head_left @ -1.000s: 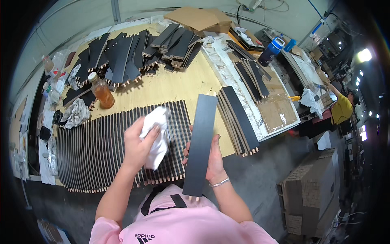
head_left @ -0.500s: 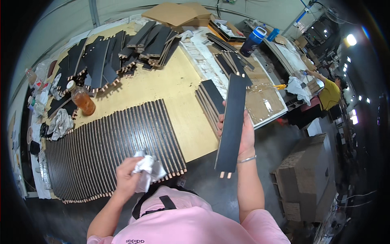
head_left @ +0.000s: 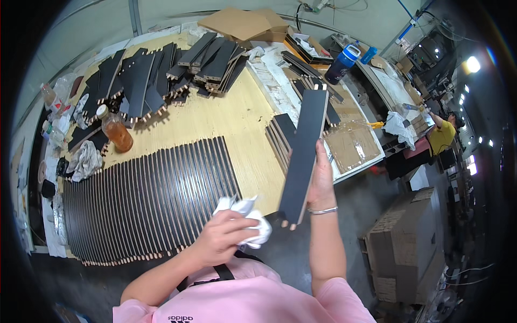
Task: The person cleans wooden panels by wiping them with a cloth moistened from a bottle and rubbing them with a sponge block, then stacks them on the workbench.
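My right hand [head_left: 321, 175] grips a long black board [head_left: 306, 151] with pale dowel pegs at its ends. The board stands at a tilt, its top leaning right. My left hand [head_left: 223, 237] is closed around a crumpled white cloth [head_left: 253, 222], held to the left of the board's lower end and apart from it. To the left, a long row of similar boards [head_left: 145, 199] stands on edge on the pale table [head_left: 245, 113], side by side with pegs toward me. A short stack of boards [head_left: 280, 134] sits behind the held one, partly hidden by it.
Heaped black boards [head_left: 134, 81] lie at the back left. A bottle of amber liquid [head_left: 117, 129] and a rumpled rag [head_left: 85, 161] stand near the row. A blue jug [head_left: 343, 64] is at the back right. Cartons [head_left: 404, 242] sit right; a person in yellow [head_left: 442, 137] works beyond.
My left hand with the cloth has moved right, from over the row toward the held board. The board's lower end has swung slightly left, and the view has shifted a little.
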A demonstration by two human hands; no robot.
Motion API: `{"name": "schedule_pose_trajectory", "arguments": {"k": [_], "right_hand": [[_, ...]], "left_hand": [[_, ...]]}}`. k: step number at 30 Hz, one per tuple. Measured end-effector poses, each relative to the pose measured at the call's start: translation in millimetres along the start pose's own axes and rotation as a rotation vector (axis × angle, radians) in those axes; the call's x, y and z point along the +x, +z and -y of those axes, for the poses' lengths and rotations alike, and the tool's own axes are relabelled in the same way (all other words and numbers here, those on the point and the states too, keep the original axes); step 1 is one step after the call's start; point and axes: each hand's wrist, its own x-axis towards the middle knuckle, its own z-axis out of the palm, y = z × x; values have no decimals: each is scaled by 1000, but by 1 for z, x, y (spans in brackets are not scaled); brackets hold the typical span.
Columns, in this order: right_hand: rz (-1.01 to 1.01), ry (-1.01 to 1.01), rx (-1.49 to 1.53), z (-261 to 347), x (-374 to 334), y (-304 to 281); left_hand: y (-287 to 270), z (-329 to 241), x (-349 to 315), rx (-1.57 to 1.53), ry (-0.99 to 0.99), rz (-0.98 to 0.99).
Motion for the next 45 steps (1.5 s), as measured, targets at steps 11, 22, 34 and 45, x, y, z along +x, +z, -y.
{"name": "schedule_pose_trajectory", "arguments": {"k": [11,22,34,45], "right_hand": [[-522,-342,-1998,-15,58,-68],[176,15,-1376,-209,-7,-33],[165,406,-102,-149,-48,-23],[245,430,444,-143,-35,-23]], "left_hand": [[-28,19,-52,-24,-463,-315],[-29,23,-71,-141,-514,-416],[-75,22,2,-452,-720,-417],[-2,15,-56,-64,-46,289]]}}
